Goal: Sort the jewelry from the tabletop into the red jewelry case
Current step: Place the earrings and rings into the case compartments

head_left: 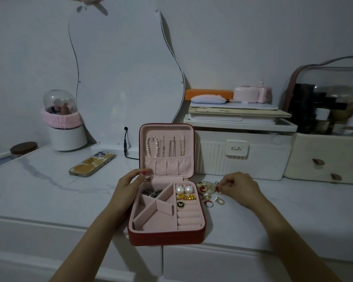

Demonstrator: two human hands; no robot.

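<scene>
The red jewelry case (167,237) lies open at the table's front edge, pink inside. Its lid holds a pearl strand (151,146) and thin chains. The tray holds two pearl earrings (184,189), gold pieces (186,197), a black butterfly ring (180,204) and dark metal pieces (152,192). My left hand (128,186) grips the case's left wall near the hinge. To the right of the case lies a small pile of loose jewelry (209,190) with rings (208,203) and a silver charm (219,200). My right hand (239,188) pinches a piece at the pile's right edge.
A phone (92,163) lies face down at the left. A wavy mirror (122,74) stands behind the case, with a black cable (126,146) at its foot. White storage boxes (243,153) and a clear-topped cosmetics organizer (326,139) line the back right. A white pot (66,137) stands back left.
</scene>
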